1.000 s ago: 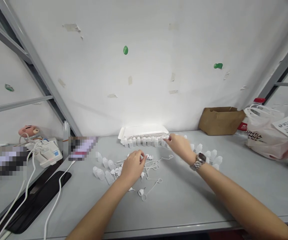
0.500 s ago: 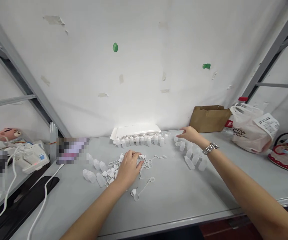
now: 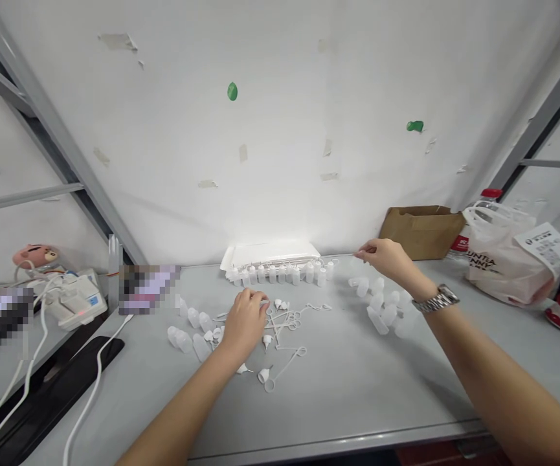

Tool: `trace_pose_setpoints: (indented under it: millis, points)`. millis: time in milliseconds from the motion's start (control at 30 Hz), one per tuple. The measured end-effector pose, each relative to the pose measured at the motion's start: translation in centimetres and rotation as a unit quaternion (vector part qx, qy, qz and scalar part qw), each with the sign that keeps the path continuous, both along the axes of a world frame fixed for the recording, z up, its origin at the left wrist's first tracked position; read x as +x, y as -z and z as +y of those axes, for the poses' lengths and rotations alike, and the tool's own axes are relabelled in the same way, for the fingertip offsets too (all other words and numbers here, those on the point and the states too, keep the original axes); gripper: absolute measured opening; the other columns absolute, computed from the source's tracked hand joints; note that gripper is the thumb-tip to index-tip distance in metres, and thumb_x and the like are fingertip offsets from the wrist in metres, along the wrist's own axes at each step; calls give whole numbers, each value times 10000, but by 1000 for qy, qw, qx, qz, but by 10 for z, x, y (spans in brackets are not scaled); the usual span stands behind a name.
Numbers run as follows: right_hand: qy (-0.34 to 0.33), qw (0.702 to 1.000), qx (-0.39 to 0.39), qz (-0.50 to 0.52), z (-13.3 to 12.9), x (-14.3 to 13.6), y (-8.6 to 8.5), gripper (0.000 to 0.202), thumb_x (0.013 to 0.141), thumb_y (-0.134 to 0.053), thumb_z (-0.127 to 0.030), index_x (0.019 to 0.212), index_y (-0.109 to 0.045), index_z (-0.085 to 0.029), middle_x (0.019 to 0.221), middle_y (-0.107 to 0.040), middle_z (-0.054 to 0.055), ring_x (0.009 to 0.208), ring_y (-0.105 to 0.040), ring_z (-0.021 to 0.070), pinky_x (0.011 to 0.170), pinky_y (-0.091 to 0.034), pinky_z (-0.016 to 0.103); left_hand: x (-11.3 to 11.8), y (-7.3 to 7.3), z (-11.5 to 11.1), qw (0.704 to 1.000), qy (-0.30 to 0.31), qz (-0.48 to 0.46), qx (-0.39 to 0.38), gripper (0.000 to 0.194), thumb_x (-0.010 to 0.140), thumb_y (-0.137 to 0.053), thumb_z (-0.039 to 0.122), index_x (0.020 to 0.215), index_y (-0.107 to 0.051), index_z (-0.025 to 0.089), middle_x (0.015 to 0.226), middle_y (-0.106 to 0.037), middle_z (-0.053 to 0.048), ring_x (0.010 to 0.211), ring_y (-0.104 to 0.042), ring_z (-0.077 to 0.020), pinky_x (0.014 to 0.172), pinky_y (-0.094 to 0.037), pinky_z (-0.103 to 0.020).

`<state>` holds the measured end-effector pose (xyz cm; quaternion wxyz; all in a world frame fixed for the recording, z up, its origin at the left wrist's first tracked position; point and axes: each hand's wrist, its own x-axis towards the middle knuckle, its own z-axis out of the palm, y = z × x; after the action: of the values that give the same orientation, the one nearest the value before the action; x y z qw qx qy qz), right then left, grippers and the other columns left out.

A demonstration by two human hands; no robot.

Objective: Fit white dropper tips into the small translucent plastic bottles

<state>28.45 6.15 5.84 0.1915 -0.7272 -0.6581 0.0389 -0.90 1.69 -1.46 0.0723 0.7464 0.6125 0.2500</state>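
My left hand (image 3: 245,320) is over the white nozzle caps (image 3: 213,335) at the table's middle, fingers curled together; what they hold, if anything, is hidden. My right hand (image 3: 381,254), with a metal watch on the wrist, pinches a pale translucent bottle (image 3: 357,263) behind the loose bottles at the right. Those translucent bottles (image 3: 377,301) lie in a loose group. More empty bottles (image 3: 199,320) lie left of my left hand. Capped bottles (image 3: 282,273) stand in a row at the back. White looped strips (image 3: 289,320) lie between my hands.
A white packet (image 3: 270,251) lies behind the bottle row. A brown paper box (image 3: 420,232) and a plastic bag (image 3: 503,259) stand at the back right. A power strip (image 3: 78,301), cables and a blurred phone (image 3: 146,288) are at the left.
My left hand has drawn slightly left, uncovering nozzle caps beside it. My right hand's fingers have closed together at the bottle. The view has shifted a little.
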Motion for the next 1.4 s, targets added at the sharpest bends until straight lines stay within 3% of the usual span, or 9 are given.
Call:
trace_pose_setpoints:
  millis: [33, 133, 233, 367, 533, 867, 1033, 1233, 1400]
  points:
    - [-24, 1000, -5, 16, -7, -7, -1, 269, 839, -460, -358, 817, -652, -171, 790, -680, 58, 662, -593, 161, 541, -394, 243, -2, -3, 1, 1000, -9, -12, -3, 202, 842, -416, 235, 916, -600, 198, 944, -560, -75, 958, -514, -238, 790, -425, -356]
    - [-199, 973, -55, 104, -25, -35, 9, 201, 779, -539, -345, 769, -648, -176, 754, -671, 47, 648, -588, 162, 554, -409, 247, -9, -8, 4, 999, -8, -36, 15, 187, 825, -442, 231, 927, -598, 205, 934, -553, -61, 962, -507, -235, 792, -426, -357]
    - [-258, 952, -100, 129, -34, -60, 32, 152, 759, -550, -294, 737, -638, -172, 731, -655, 46, 654, -579, 164, 567, -410, 255, -10, -4, 6, 998, 53, 4, 17, 160, 787, -491, 167, 876, -619, 205, 923, -558, -59, 978, -487, -235, 829, -407, -360]
    - [-269, 949, -94, 135, -37, -71, 55, 145, 757, -543, -298, 770, -626, -179, 734, -616, 36, 614, -538, 149, 534, -388, 254, -4, 5, 4, 993, 105, 61, 8, 180, 779, -482, 114, 860, -620, 196, 930, -578, -69, 959, -486, -231, 824, -393, -359]
    - [-274, 950, -74, 131, -38, -69, 70, 115, 759, -552, -270, 763, -619, -177, 721, -572, 26, 615, -504, 148, 561, -383, 269, -1, 10, 6, 992, 106, 61, -6, 152, 789, -456, 118, 781, -594, 182, 859, -599, -70, 899, -497, -227, 794, -385, -353]
    - [-248, 930, 28, 271, -49, -80, 67, 180, 788, -577, -350, 864, -648, -202, 752, -533, 16, 658, -498, 141, 642, -428, 281, -1, 9, 7, 996, 85, 20, -27, 95, 762, -492, 131, 730, -557, 192, 807, -611, -53, 858, -522, -220, 761, -389, -334]
    - [-260, 918, 11, 298, -50, -85, 72, 193, 790, -571, -378, 858, -658, -219, 788, -536, 24, 667, -501, 141, 647, -436, 286, -2, 9, 8, 997, 74, -8, -28, 154, 750, -501, 116, 856, -582, 195, 794, -624, -39, 859, -531, -211, 743, -406, -318]
    - [-243, 911, -3, 334, -53, -87, 73, 252, 817, -516, -419, 751, -575, -184, 724, -562, 20, 686, -544, 158, 638, -427, 290, -3, 1, 7, 998, 54, -33, -15, 157, 788, -475, 205, 754, -628, 204, 827, -610, -57, 892, -521, -228, 783, -403, -355]
    - [-258, 873, -73, 407, -53, -90, 77, 232, 816, -520, -414, 814, -533, -182, 694, -604, 8, 662, -590, 157, 628, -433, 287, -1, -4, 6, 983, 13, -183, -23, 126, 762, -507, 258, 739, -623, 215, 883, -627, -49, 871, -572, -210, 776, -427, -349]
